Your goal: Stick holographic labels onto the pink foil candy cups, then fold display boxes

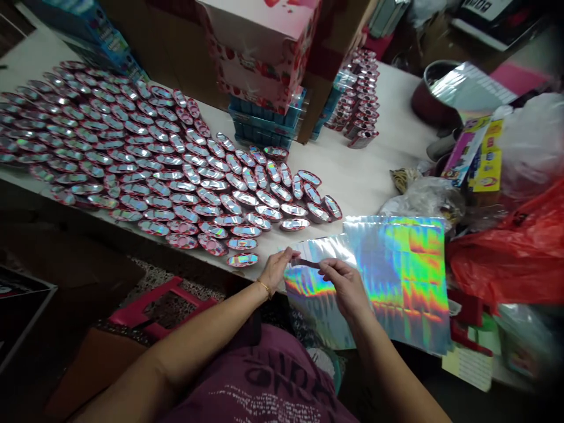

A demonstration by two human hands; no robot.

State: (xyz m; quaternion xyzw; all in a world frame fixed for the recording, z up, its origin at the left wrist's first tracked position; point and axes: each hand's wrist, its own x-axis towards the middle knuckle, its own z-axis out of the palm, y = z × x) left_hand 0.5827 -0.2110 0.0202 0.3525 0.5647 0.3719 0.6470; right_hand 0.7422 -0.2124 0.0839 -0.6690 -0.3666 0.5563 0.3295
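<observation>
Between my hands stretches a narrow dark strip (305,262), slightly bowed, of a material I cannot make out. My left hand (277,268) pinches its left end, with a thin yellow bangle at the wrist. At the other end my right hand (346,285) grips it between thumb and fingers. Under them lie shiny holographic sheets (409,282) that throw rainbow colours and reach over the table's front edge. To the left of my hands, many small oval containers (202,182) with red rims and reflective tops stand packed upright.
Pink strawberry-print boxes (259,64) sit on blue packs (264,126) at the back, beside brown cardboard (171,47). Further right are more small containers (359,106), a dark red pot (425,100) and a red plastic bag (506,252). A pink stool (163,294) stands below the table (392,126).
</observation>
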